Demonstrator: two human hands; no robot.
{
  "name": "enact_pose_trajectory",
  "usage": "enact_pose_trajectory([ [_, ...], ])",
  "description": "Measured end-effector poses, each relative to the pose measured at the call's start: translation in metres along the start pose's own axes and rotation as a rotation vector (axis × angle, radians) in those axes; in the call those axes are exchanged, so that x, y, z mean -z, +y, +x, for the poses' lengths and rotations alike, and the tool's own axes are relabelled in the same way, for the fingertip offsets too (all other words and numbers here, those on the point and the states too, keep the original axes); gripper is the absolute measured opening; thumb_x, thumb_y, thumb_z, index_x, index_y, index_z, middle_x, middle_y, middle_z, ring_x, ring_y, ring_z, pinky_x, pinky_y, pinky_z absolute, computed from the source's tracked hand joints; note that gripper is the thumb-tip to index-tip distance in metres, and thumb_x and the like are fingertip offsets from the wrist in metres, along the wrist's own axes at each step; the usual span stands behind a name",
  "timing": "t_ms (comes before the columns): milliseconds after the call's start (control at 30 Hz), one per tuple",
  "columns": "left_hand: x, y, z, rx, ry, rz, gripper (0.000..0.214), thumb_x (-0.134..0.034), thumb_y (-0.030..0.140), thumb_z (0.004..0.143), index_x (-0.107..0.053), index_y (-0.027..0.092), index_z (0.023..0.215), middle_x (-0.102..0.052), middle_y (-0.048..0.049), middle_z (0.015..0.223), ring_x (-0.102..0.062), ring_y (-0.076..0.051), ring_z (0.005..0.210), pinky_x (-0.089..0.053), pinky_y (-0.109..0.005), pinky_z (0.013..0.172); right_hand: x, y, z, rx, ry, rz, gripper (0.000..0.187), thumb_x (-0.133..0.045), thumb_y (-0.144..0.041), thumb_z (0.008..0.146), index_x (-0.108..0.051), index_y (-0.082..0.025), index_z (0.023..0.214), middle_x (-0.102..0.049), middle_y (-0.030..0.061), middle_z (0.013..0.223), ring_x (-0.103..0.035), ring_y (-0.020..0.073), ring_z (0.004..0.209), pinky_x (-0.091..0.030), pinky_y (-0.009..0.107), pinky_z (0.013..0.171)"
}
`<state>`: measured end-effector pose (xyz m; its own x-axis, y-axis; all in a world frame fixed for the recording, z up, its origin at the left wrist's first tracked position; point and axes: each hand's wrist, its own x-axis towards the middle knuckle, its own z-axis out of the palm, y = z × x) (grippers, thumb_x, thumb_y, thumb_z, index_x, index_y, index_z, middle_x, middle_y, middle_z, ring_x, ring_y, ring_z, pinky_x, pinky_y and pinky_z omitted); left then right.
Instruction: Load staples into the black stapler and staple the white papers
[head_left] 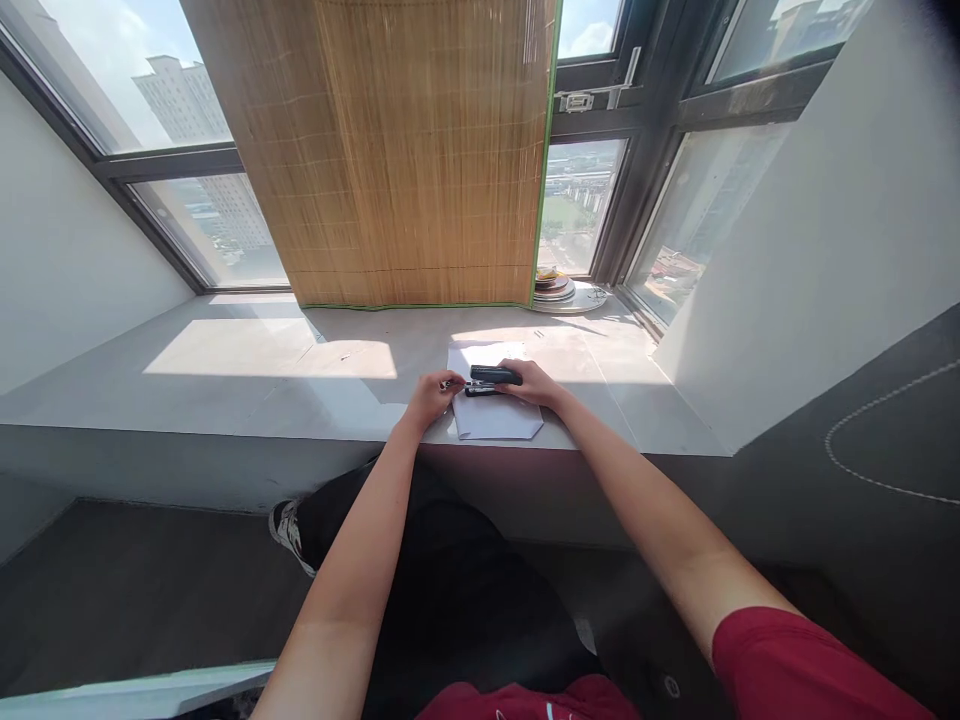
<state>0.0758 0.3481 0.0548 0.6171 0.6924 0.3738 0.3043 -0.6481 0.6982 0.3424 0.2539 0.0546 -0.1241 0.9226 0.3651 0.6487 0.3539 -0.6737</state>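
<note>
1. Right hand (527, 383) grips an opened black stapler (496, 375) from three o'clock, above white paper (499, 426) on the pale windowsill (217, 405).
2. Left hand (430, 398), at nine o'clock, pinches a small metallic piece (448, 384) (too tiny to identify).

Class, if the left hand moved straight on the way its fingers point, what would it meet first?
Probably the opened black stapler, just ahead of the left hand; they may already touch, since depth is unclear there.
</note>
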Motion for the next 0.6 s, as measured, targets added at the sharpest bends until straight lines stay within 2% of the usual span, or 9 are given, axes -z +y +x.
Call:
enact_pose_trajectory([
  [167, -0.003, -0.002, -0.0007, -0.026, 0.022, -0.004, 0.013, -0.07, 0.018, 0.092, -0.082, 0.021, 0.096, -0.083, -0.0066, 0.102, -0.075, -0.023, 0.099, -0.057, -0.036, 0.088, 0.0001, -0.0004, -0.0011, -0.003, -0.003, 0.009, 0.03, -0.071, -0.05, 0.087, -0.069, -0.023, 0.099, -0.073, 0.0042, 0.095, -0.062, 0.0245, 0.089, -0.045, 0.034, 0.082],
  [600, -0.003, -0.0083, -0.0003, -0.132, -0.022, -0.041, 0.017, -0.066, 0.02, 0.097, -0.08, 0.021, 0.104, -0.079, -0.0087, 0.109, -0.073, -0.021, 0.099, -0.058, -0.033, 0.085, 0.001, -0.0018, -0.0007, -0.025, -0.011, 0.003, 0.031, -0.071, -0.052, 0.087, -0.069, -0.023, 0.098, -0.073, 0.0036, 0.095, -0.064, 0.024, 0.089, -0.046, 0.034, 0.083],
])
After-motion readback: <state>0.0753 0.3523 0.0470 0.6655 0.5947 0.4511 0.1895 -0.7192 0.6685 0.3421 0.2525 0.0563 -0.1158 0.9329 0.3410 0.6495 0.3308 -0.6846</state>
